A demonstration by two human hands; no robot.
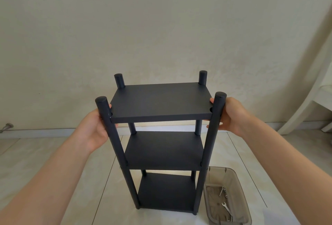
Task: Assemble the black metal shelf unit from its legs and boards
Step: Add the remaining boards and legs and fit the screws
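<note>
- I see a black shelf unit standing upright on a pale tiled floor, near a cream wall.
- It has three boards stacked between four round legs; the top board sits just below the leg tips.
- My left hand grips the front left leg beside the top board, fingers curled around it.
- My right hand grips the front right leg at the same height, thumb against the board's corner.
- A translucent brown plastic bin lies just right of the base, holding a small wrench and bolts.
</note>
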